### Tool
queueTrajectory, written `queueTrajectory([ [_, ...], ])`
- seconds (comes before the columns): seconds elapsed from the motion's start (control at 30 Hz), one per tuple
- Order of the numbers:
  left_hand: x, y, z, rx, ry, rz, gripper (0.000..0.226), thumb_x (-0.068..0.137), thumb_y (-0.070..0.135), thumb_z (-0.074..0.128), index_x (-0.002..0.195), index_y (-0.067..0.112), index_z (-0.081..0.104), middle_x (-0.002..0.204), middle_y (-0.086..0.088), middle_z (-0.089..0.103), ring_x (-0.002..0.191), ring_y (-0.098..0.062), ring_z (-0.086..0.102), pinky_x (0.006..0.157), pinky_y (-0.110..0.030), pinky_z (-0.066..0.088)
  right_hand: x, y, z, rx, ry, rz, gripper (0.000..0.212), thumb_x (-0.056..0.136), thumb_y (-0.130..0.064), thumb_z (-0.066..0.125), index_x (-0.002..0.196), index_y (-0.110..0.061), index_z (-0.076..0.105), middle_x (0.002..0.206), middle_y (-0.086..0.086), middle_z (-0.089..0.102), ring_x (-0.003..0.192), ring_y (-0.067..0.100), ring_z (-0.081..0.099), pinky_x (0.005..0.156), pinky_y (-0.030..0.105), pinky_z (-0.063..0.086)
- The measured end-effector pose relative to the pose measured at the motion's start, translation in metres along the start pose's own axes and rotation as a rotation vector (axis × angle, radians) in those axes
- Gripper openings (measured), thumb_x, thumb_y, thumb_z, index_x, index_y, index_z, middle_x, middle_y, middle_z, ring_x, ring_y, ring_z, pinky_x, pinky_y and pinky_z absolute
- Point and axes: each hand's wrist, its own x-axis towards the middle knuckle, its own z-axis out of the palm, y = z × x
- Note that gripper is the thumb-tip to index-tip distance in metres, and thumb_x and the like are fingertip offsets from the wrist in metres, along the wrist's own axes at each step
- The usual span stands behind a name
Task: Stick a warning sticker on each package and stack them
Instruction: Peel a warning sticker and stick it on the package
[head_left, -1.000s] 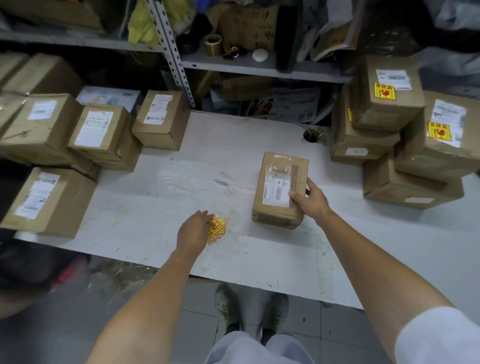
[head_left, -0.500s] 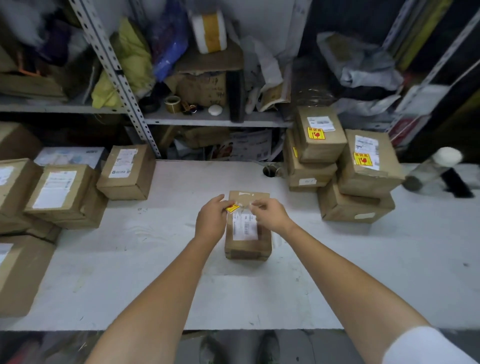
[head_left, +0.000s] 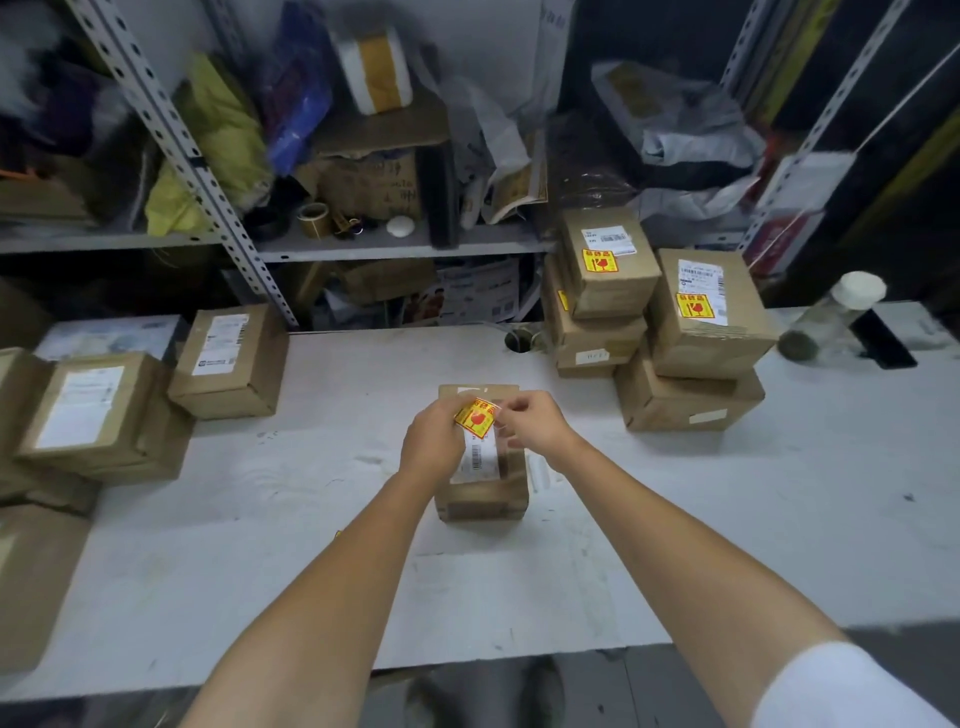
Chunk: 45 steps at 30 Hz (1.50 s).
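Observation:
A small brown package (head_left: 483, 491) with a white shipping label lies in the middle of the white table (head_left: 311, 545). Just above its top, both hands hold a yellow warning sticker (head_left: 477, 415) with red print. My left hand (head_left: 434, 441) pinches the sticker's left edge. My right hand (head_left: 535, 423) pinches its right edge. At the right stands a stack of stickered packages (head_left: 660, 332), each showing a yellow sticker. Several packages without stickers (head_left: 228, 361) sit at the left.
Behind the table a metal shelf (head_left: 363, 244) is crowded with bags, tape rolls and cartons. A clear bottle with a white cap (head_left: 836, 317) lies at the far right beside a black object. A round hole (head_left: 519, 340) opens in the table near the stack.
My left hand picked the sticker up from the table and carried it to the package. My right hand left the package's side and took the sticker's other edge. The view tilted upward.

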Motion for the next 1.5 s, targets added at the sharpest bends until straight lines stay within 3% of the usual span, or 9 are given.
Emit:
queueTrajectory([
  [0.1, 0.005, 0.004, 0.0, -0.094, -0.011, -0.085, 0.043, 0.097, 0.006, 0.045, 0.129, 0.03, 0.063, 0.119, 0.001, 0.068, 0.088, -0.01, 0.059, 0.063, -0.017, 0.045, 0.003, 0.001, -0.003, -0.056, 0.013, -0.012, 0.01, 0.096, -0.012, 0.06, 0.096, -0.006, 0.067, 0.095, 0.009, 0.07, 0.08, 0.019, 0.067, 0.066, 0.029, 0.058],
  [0.27, 0.01, 0.01, -0.001, -0.198, 0.005, -0.126, 0.035, 0.094, 0.015, 0.061, 0.128, 0.022, 0.064, 0.115, -0.001, 0.069, 0.097, -0.015, 0.064, 0.082, -0.027, 0.054, 0.003, -0.002, -0.007, -0.074, 0.05, -0.019, 0.009, 0.096, -0.013, 0.06, 0.097, -0.006, 0.065, 0.091, 0.008, 0.07, 0.078, 0.018, 0.068, 0.064, 0.027, 0.059],
  [0.43, 0.015, 0.005, 0.0, -0.295, 0.039, -0.191, 0.028, 0.093, 0.013, 0.064, 0.12, 0.019, 0.066, 0.104, -0.002, 0.069, 0.088, -0.015, 0.067, 0.075, -0.027, 0.058, 0.002, -0.004, -0.007, -0.023, 0.024, -0.051, 0.001, 0.093, -0.01, 0.064, 0.094, -0.01, 0.063, 0.091, 0.008, 0.07, 0.078, 0.019, 0.069, 0.067, 0.028, 0.059],
  [0.6, 0.015, 0.005, 0.0, -0.431, 0.035, -0.25, 0.021, 0.093, 0.008, 0.063, 0.113, 0.013, 0.067, 0.101, -0.003, 0.069, 0.085, -0.017, 0.069, 0.073, -0.03, 0.061, 0.001, -0.003, -0.007, -0.013, -0.028, -0.074, 0.008, 0.091, -0.008, 0.067, 0.09, -0.015, 0.064, 0.093, 0.006, 0.069, 0.083, 0.02, 0.069, 0.07, 0.03, 0.058],
  [0.87, 0.015, 0.004, -0.008, -0.53, -0.079, -0.313, 0.019, 0.1, 0.021, 0.052, 0.109, 0.012, 0.067, 0.089, -0.005, 0.074, 0.081, -0.018, 0.072, 0.08, -0.036, 0.059, 0.006, 0.0, -0.01, -0.133, 0.028, -0.123, 0.009, 0.093, -0.011, 0.066, 0.102, -0.013, 0.067, 0.1, 0.006, 0.069, 0.093, 0.019, 0.067, 0.078, 0.029, 0.056],
  [1.23, 0.004, 0.0, -0.01, -0.483, -0.355, -0.311, 0.014, 0.099, 0.022, 0.056, 0.102, 0.014, 0.067, 0.1, -0.007, 0.073, 0.097, -0.019, 0.067, 0.088, -0.037, 0.053, 0.01, 0.003, -0.01, -0.178, 0.036, -0.143, 0.014, 0.094, -0.008, 0.063, 0.1, -0.016, 0.073, 0.094, -0.002, 0.067, 0.092, 0.015, 0.064, 0.081, 0.029, 0.057],
  [1.5, 0.004, -0.002, -0.012, -0.491, -0.408, -0.332, 0.014, 0.098, 0.02, 0.058, 0.104, 0.014, 0.069, 0.087, 0.002, 0.074, 0.094, -0.014, 0.069, 0.077, -0.03, 0.054, 0.01, 0.003, -0.004, -0.198, 0.027, -0.152, 0.016, 0.094, -0.007, 0.063, 0.1, -0.017, 0.074, 0.094, -0.005, 0.065, 0.093, 0.015, 0.064, 0.085, 0.033, 0.058],
])
